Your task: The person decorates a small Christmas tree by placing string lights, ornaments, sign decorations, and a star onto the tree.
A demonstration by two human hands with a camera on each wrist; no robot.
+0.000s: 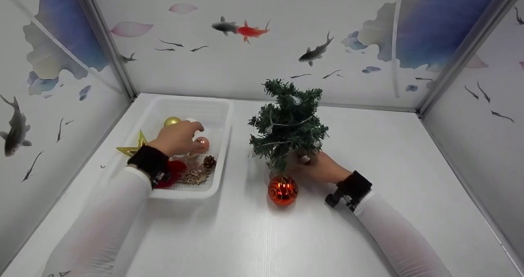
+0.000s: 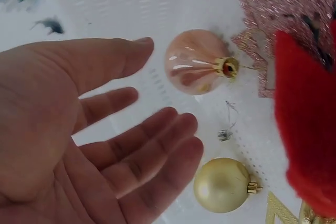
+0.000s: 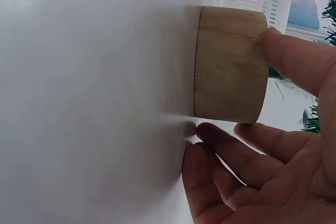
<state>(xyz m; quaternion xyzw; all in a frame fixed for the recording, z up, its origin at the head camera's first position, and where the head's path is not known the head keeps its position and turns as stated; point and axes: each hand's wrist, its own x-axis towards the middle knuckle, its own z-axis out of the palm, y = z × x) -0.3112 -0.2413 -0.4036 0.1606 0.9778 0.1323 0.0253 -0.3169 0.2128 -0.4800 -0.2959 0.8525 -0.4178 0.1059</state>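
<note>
My left hand (image 1: 177, 138) reaches over the white basket (image 1: 223, 154), fingers spread apart and nothing between them. Close to its thumb and fingertips lies a shiny pink Christmas ball (image 2: 195, 61); a gold ball (image 2: 221, 185) lies beyond the fingers. A small artificial Christmas tree (image 1: 288, 125) stands upright on the table. Low at the tree, my right hand (image 1: 321, 167) holds its round wooden base (image 3: 231, 64) between thumb and forefinger, the other fingers curled beside it near the tabletop. A shiny red ball (image 1: 283, 190) with gold swirls hangs low at the tree's front.
The basket also holds a gold star (image 1: 132, 149), a red felt piece (image 1: 174, 174), a pinecone (image 1: 209, 161) and pink glitter snowflakes (image 2: 294, 11). White panels with painted fish enclose the table (image 1: 254, 236) at the back and both sides.
</note>
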